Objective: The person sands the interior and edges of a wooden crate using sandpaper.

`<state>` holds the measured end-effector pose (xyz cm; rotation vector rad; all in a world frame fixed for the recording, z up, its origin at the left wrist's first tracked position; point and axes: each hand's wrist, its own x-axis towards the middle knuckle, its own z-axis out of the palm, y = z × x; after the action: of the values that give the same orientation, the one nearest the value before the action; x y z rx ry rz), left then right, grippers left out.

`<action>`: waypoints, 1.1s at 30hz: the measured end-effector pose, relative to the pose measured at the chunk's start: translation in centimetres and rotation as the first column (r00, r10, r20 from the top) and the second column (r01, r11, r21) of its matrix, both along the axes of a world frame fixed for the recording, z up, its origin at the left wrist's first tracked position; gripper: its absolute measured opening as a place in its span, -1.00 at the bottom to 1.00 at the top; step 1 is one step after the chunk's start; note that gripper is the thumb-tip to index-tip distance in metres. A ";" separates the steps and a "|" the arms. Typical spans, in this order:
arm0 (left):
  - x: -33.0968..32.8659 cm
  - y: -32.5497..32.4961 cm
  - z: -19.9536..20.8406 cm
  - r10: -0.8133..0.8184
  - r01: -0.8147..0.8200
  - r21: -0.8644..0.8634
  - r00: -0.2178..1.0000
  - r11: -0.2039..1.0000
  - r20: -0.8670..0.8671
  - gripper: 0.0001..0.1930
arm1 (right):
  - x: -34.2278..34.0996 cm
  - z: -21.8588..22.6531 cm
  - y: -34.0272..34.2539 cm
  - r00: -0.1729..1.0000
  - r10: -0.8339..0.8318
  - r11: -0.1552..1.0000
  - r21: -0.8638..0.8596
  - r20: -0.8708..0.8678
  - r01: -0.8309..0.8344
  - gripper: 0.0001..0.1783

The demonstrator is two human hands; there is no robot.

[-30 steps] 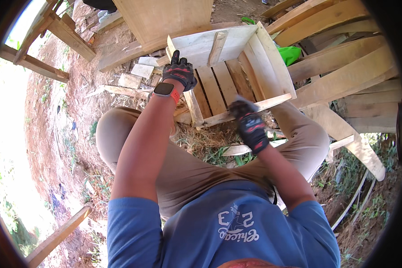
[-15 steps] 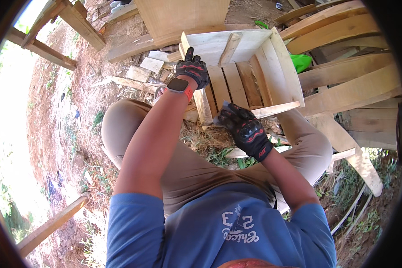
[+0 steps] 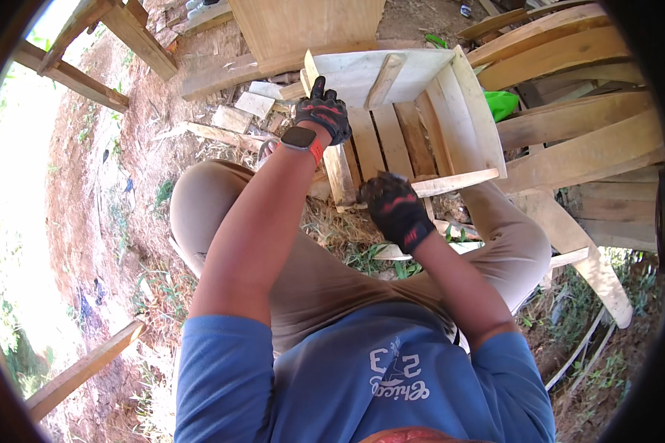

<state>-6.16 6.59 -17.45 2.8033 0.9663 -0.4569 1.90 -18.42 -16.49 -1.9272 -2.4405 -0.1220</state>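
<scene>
resting my black-gloved left hand (image 3: pixel 324 119) atop the left side of the pale, slatted wooden box (image 3: pixel 391 140) before my knees, i bend my black-gloved right hand (image 3: pixel 394 208) at its near edge; i cannot tell what either grip encloses. firm bracing should limit wobble.

Compared with a second ago, the right hand (image 3: pixel 397 212) is farther left along the near board (image 3: pixel 457 182) of the wooden crate (image 3: pixel 462 118), toward its left end
</scene>
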 end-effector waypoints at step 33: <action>0.4 -0.4 1.2 -0.034 0.034 -0.003 0.999 0.999 -0.033 -0.40 | -2.8 0.8 0.2 0.969 -0.208 0.974 -0.121 -0.130 0.192 -0.77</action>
<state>-5.81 6.21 -16.29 2.8222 0.9249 -0.5101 -0.92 -18.22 -15.70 -2.1429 -2.2019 0.1418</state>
